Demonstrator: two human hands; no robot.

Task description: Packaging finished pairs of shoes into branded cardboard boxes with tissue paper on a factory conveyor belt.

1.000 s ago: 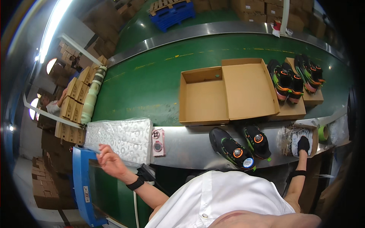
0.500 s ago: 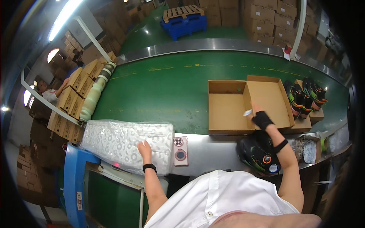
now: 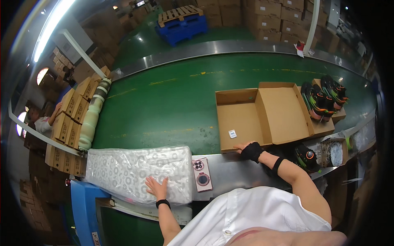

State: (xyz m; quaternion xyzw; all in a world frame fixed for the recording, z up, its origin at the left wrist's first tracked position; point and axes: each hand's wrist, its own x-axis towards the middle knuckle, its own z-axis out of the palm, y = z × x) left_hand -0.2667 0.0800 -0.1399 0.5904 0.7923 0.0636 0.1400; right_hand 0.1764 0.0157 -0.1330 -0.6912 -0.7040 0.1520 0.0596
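Note:
My left hand (image 3: 157, 187), with its fingers spread, lies on a plastic-wrapped stack of white wrapping paper (image 3: 119, 168) with a grey ring pattern. A brown cardboard shoebox (image 3: 238, 117) stands with its lid laid back to the right. On the shoebox's floor lies a small white packet (image 3: 232, 134). My right hand (image 3: 250, 151), in a black fingerless glove, grips the near rim of the shoebox, with its fingertips over the wall. To the right of that forearm sits a black shoe (image 3: 307, 158) with green and orange trim, partly hidden by my arm.
A pink phone (image 3: 202, 175) lies on the metal ledge. Several shoes (image 3: 322, 100) rest on boxes at the right, near an open carton (image 3: 332, 151). Closed shoeboxes (image 3: 67, 127) line the left, beside a row of rolls (image 3: 92, 117). The green conveyor belt (image 3: 156, 106) runs behind.
My right hand has let go of the white packet, now inside the shoebox, and moved left and down to its near rim. My left hand's fingers have spread. The view has shifted.

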